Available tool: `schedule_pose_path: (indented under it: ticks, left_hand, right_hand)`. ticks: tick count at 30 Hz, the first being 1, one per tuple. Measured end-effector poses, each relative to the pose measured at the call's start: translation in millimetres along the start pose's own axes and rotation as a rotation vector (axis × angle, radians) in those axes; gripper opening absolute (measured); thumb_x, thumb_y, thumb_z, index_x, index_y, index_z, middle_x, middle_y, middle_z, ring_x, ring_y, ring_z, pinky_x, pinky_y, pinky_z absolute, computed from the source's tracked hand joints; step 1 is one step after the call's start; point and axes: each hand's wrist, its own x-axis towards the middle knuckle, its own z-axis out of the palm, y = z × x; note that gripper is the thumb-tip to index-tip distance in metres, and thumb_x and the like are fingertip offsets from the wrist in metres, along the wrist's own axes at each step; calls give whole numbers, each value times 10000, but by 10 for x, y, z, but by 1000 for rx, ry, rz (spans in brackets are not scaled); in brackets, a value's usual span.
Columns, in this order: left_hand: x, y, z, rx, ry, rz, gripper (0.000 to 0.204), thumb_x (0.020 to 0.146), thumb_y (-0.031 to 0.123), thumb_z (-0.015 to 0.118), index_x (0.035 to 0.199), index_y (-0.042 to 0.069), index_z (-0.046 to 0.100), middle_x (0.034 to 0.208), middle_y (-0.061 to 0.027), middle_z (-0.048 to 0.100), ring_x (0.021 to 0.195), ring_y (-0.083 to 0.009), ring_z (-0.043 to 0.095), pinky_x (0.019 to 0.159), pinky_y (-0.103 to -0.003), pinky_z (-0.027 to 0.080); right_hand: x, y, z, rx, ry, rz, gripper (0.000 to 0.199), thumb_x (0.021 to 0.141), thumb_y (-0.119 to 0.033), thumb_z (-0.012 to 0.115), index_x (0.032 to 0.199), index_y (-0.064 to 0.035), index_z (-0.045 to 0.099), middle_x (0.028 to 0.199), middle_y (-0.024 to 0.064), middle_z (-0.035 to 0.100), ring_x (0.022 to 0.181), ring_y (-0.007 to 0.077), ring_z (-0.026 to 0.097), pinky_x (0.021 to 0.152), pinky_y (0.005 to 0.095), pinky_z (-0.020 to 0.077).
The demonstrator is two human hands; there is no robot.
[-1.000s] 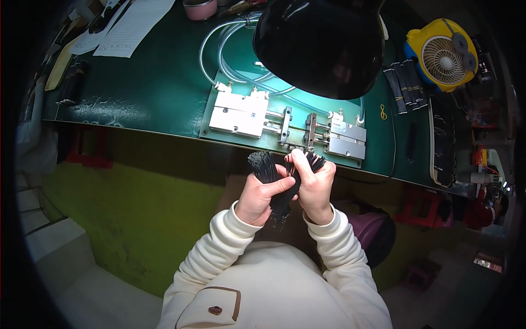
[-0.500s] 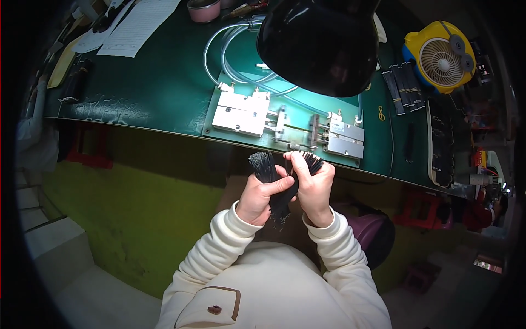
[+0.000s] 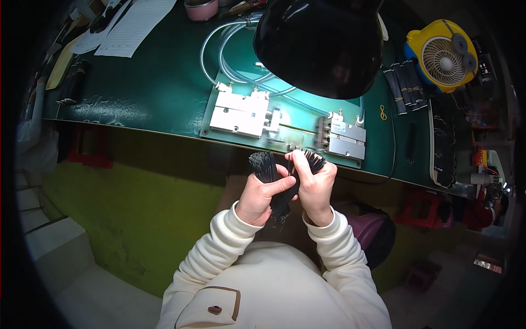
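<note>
- Left hand [image 3: 262, 193] closed around a bundle of thin black strips [image 3: 272, 176], thumb laid across its front; bundle held upright just near of the green bench edge [image 3: 164, 130], clear of the surface.
- Right hand [image 3: 315, 185] closed on the right part of the same bundle, index fingertip and thumb pinching at the strip tops, which fan out to the right.
- Bundle split into two tufts: one left above the left hand, one right above the right hand; lower ends hanging loose between the wrists.
- Judged as sorting or picking out strips, at an early to middle point: whole bundle in hand, no strip seen drawn fully free.
- Metal fixture [image 3: 289, 125] on the bench, just far of the hands, with its two blocks apart and nothing visibly loaded between them; feeding of the fixture judged not yet done.
- Finished or spare black strips [image 3: 404, 89] lying in rows at far right, near the yellow desk fan [image 3: 441, 54].
- Black lamp shade [image 3: 320, 46] overhanging the fixture, hiding part of the clear tubing [image 3: 230, 52].
- Against the earlier frames: hands and bundle in much the same spot near the bench edge; the right tuft looks fanned a little wider; fixture and bench items unchanged.
</note>
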Motion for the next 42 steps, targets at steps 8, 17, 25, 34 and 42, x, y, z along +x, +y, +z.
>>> schedule_pose_path:
  ticks: [8, 17, 25, 34, 42]
  left_hand:
    - [-20, 13, 28, -32, -1, -12, 108, 750, 31, 614, 820, 44, 532, 730, -34, 554, 631, -126, 559, 567, -268, 501]
    - [-66, -11, 29, 5, -3, 5, 117, 757, 57, 619, 835, 54, 532, 736, -23, 549, 631, -117, 549, 534, -264, 500]
    - [-38, -23, 37, 23, 34, 13, 108, 754, 66, 630, 817, 55, 544, 736, -21, 555, 632, -112, 553, 525, -259, 501]
    - [-22, -12, 70, 34, 45, 31, 93, 754, 68, 631, 799, 47, 552, 733, -24, 559, 642, -110, 557, 525, -254, 502]
    - [-113, -70, 206, 46, 87, 89, 92, 843, 127, 525, 867, 38, 522, 703, -40, 555, 650, -148, 568, 620, -286, 502]
  right_hand:
    - [-15, 25, -4, 85, 3, -1, 176, 804, -111, 568, 709, 22, 634, 502, -7, 538, 420, 33, 455, 364, 189, 336]
    - [-60, -54, -28, 81, -78, 43, 167, 811, -110, 563, 737, 17, 642, 510, -19, 533, 431, 26, 450, 373, 185, 334]
    - [-23, -3, -32, 28, -24, 49, 172, 805, -114, 555, 751, 23, 644, 512, -18, 535, 447, 34, 463, 396, 194, 354]
    - [15, -25, -9, 33, -15, 103, 180, 797, -107, 556, 698, 31, 618, 501, -19, 498, 433, 40, 439, 398, 191, 337]
    - [-51, -74, -238, 71, -77, 42, 170, 788, -103, 566, 680, 21, 607, 544, -2, 542, 489, 47, 483, 451, 194, 378]
